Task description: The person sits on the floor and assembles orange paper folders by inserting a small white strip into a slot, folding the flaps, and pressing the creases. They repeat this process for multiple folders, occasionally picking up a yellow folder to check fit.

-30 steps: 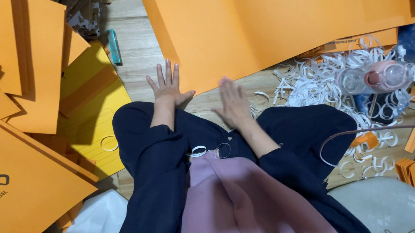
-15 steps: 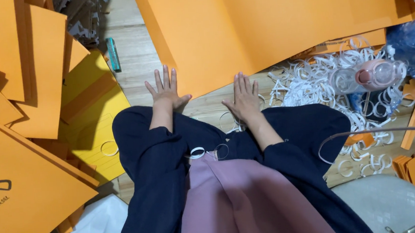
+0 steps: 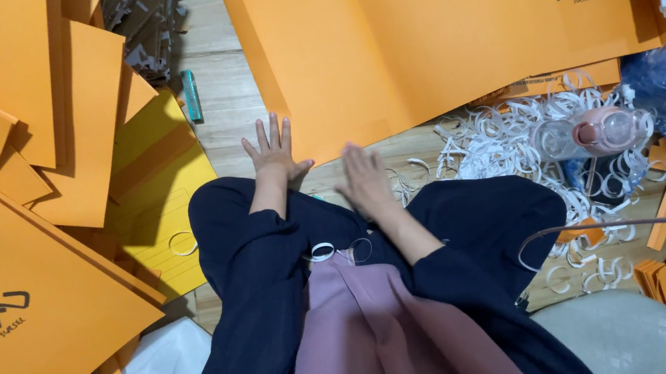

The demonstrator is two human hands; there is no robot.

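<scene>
Matt orange paper sheet (image 3: 418,56), wooden floor (image 3: 224,85)

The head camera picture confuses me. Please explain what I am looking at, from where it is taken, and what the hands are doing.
The picture comes from a camera worn on a person's head, looking straight down. There is no machine, only two bare hands. The person sits on a wooden floor, with dark trousers and a pink garment visible below. The left hand lies flat, fingers spread, at the near edge of a large orange paper sheet. The right hand is beside it, slightly blurred, near the same edge. Neither hand holds anything. Around them lie more orange sheets, a yellow sheet, a heap of white paper strips and a clear bottle with a pink cap.
</scene>
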